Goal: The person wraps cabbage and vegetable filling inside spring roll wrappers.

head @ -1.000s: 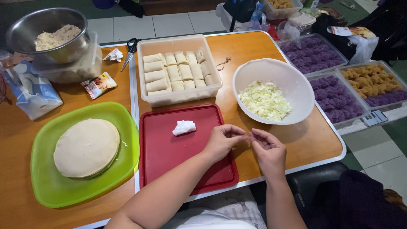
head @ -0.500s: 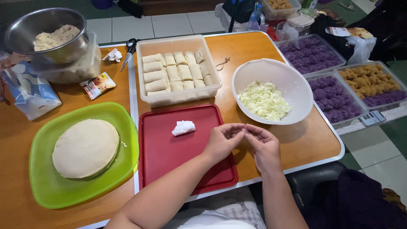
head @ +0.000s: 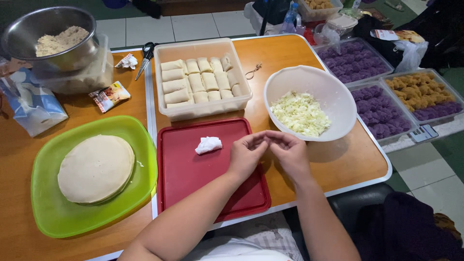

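Observation:
My left hand (head: pixel 246 153) and my right hand (head: pixel 289 152) meet fingertip to fingertip at the right edge of a red tray (head: pixel 193 179), just below a white bowl (head: pixel 333 92) of shredded white filling (head: pixel 299 113). Whether anything is pinched between the fingers cannot be seen. A small white crumpled lump (head: pixel 208 144) lies on the tray, left of my left hand. A green plate (head: pixel 53 212) to the left carries a stack of round pale wrappers (head: pixel 95 168). A clear tub (head: pixel 169 113) behind the tray holds several rolled wraps (head: pixel 198 82).
A metal bowl (head: pixel 29 34) of crumbs sits on a tub at the far left, with scissors (head: pixel 145 55), a small packet (head: pixel 109 96) and a blue-white bag (head: pixel 31 108) nearby. Trays of purple balls (head: pixel 382 113) and golden pieces (head: pixel 418 92) stand right of the table edge.
Both hands have shifted slightly left and closer together at the tray's right edge. Nothing else has moved.

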